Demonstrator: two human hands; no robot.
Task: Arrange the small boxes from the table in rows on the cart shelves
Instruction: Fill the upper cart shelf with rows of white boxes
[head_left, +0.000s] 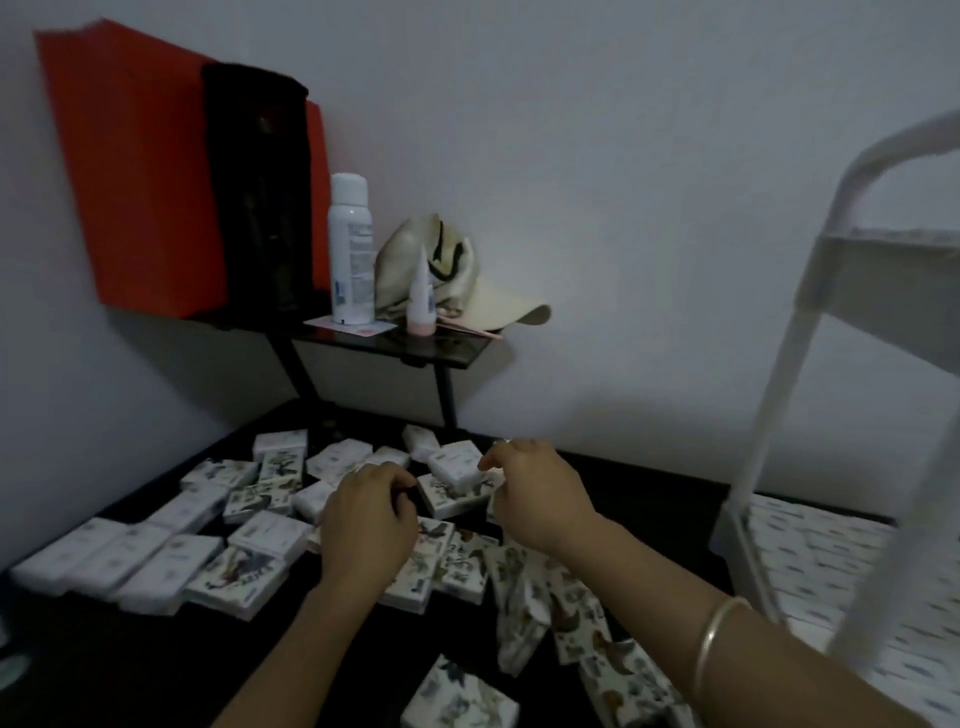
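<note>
Several small white boxes (171, 564), many printed with birds, lie scattered on the dark table (156, 670). My left hand (369, 525) hovers over the middle of the pile with its fingers curled, fingertips by the left edge of a bird-printed box (449, 499); whether it grips that box is unclear. My right hand (540, 493) pinches the right corner of a plain white box (454, 465) lying on top of the printed one. The white cart (774, 415) stands at the right, blurred.
A raised black stand (415, 348) at the back carries a white spray can (350, 249), a small glue bottle (420, 296) and a beige cap (467, 291). A red panel (135, 171) and a black cylinder (260, 192) stand behind it. The cart's lower shelf (831, 571) shows white rows with blue marks.
</note>
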